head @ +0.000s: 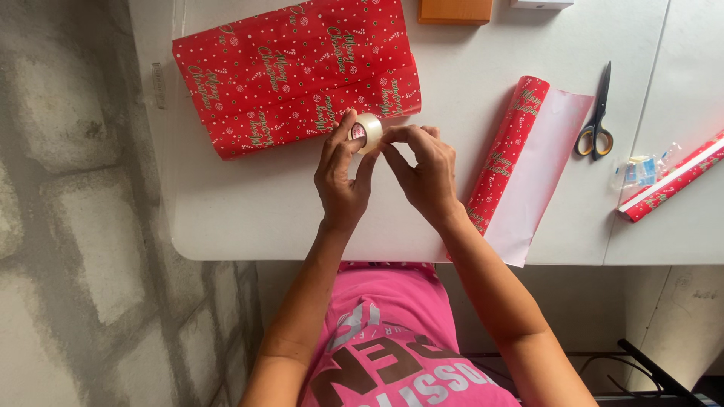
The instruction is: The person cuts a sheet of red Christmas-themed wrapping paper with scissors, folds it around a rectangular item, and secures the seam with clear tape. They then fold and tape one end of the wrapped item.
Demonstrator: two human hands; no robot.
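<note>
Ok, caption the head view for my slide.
Both hands hold a tape roll beside a red-wrapped parcel.

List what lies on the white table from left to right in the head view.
Flat red patterned wrapping sheet → clear tape roll held in both hands → partly unrolled red wrapping paper roll → black scissors with yellow-lined handles → small clear packet.

glossy clear tape roll (367,131), matt wrapping paper (298,71)

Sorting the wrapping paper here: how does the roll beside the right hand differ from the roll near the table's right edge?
The near roll is partly unrolled, its white underside spread on the table; the far roll is wound tight. The near roll looks thicker, the far roll slimmer. Both are red with a festive print.
</note>
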